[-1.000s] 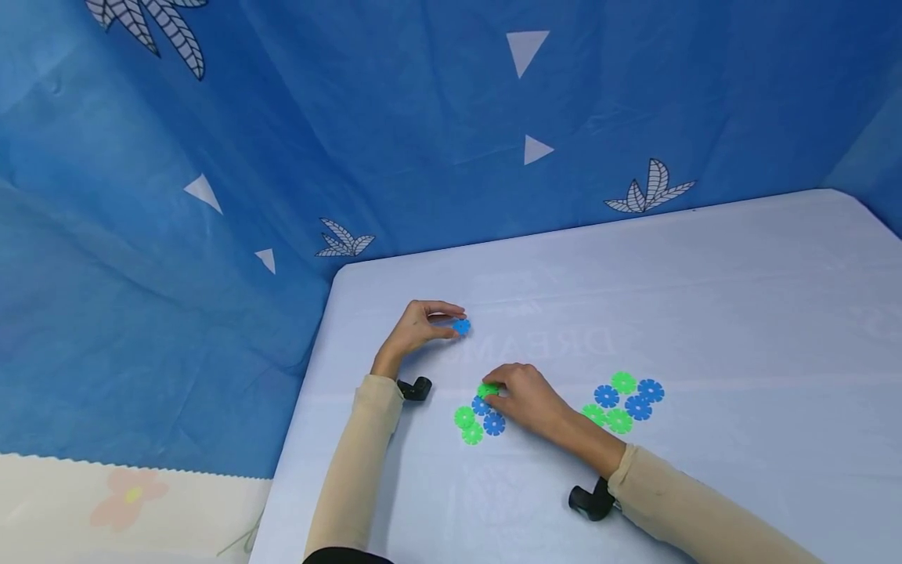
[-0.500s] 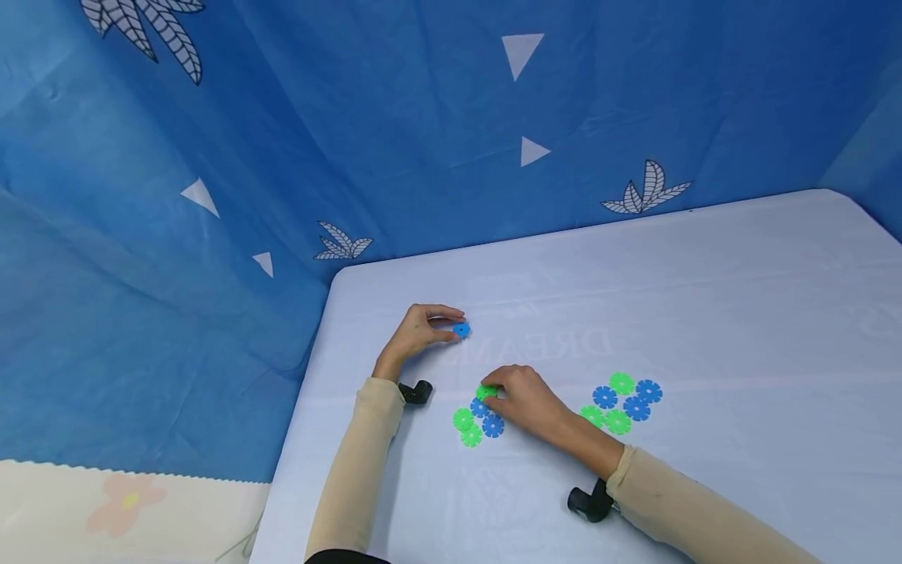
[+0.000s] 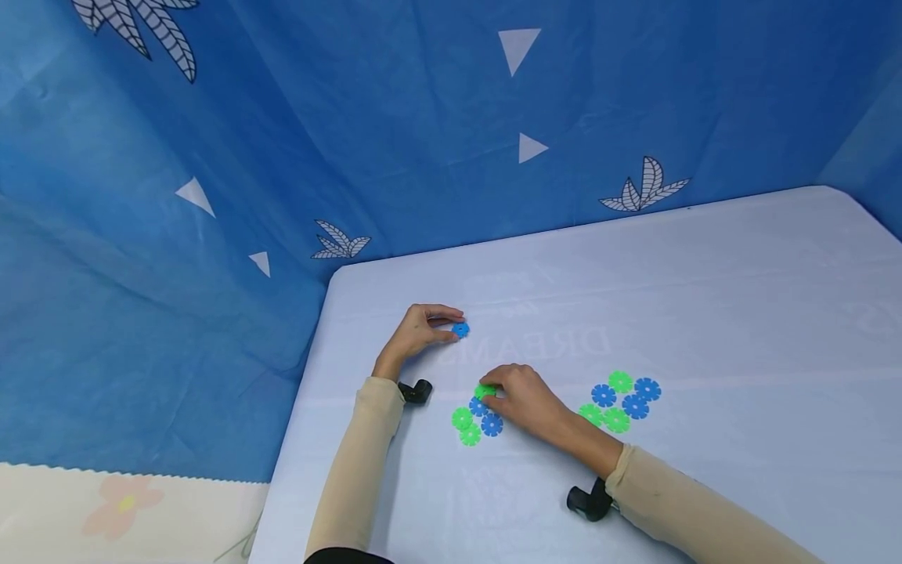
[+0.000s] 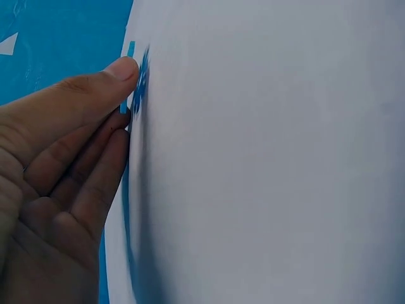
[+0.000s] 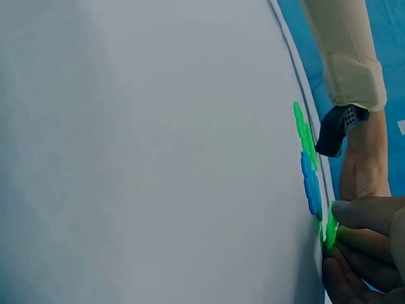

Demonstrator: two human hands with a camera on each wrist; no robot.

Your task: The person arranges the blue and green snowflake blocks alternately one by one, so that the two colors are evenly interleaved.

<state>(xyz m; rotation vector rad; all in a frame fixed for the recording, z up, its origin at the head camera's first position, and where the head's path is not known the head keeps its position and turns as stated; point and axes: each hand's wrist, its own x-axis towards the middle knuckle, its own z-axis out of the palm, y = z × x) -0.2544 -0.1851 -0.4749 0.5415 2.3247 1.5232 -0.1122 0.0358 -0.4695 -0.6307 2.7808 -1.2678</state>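
In the head view my left hand [image 3: 416, 330] pinches a blue notched plastic disc [image 3: 461, 330] near the table's far left. The left wrist view shows this disc [image 4: 131, 49] edge-on between thumb and fingertips, close over its shadow on the cloth. My right hand [image 3: 527, 401] grips a green notched disc [image 3: 484, 391] between thumb and fingers. That green disc [image 5: 331, 227] stands close over the cloth in the right wrist view. Just below it lie a blue disc [image 3: 478, 406], another blue disc [image 3: 492, 424] and two green discs [image 3: 470, 435], grouped together.
To the right, a second group of flat discs holds several blue [image 3: 636, 406] and green [image 3: 616, 421] pieces. A white cloth covers the table [image 3: 740, 313]. Behind it hangs a blue patterned curtain [image 3: 437, 117]. Black wrist-camera mounts [image 3: 590, 501] stick out beneath both wrists.
Both hands keep their hold on the same discs and stay nearly in place. Only the head view has shifted very slightly.
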